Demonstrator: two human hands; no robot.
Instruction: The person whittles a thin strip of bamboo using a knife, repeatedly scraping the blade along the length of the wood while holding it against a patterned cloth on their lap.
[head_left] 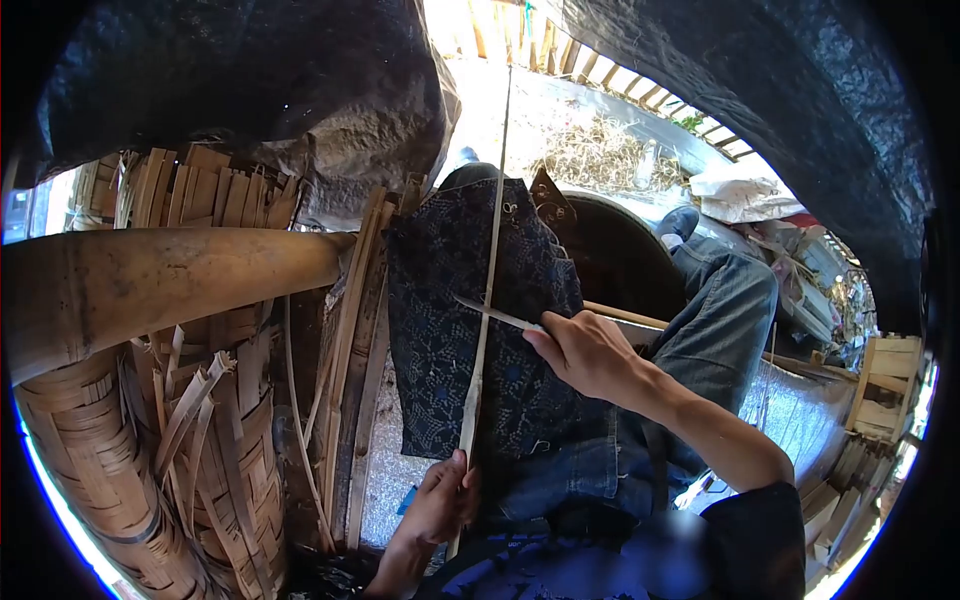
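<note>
The person's left hand (440,500) is closed around the lower end of a long, thin, pale bamboo strip (487,300), pinching it low down near their lap. The strip runs from that grip straight up and away, across a dark blue patterned cloth (440,330) draped over the person's knee, and on toward the sunlit ground beyond. Partway up, the right hand (590,352) grips the handle of a slim metal knife blade (492,313), whose edge lies crosswise against the strip, touching it. The right leg in blue denim jeans (715,330) stretches out to the right. To the left lie a thick tan bamboo pole (150,280) and a woven bamboo basket (110,470), with loose flat splints (350,380) leaning beside them.
</note>
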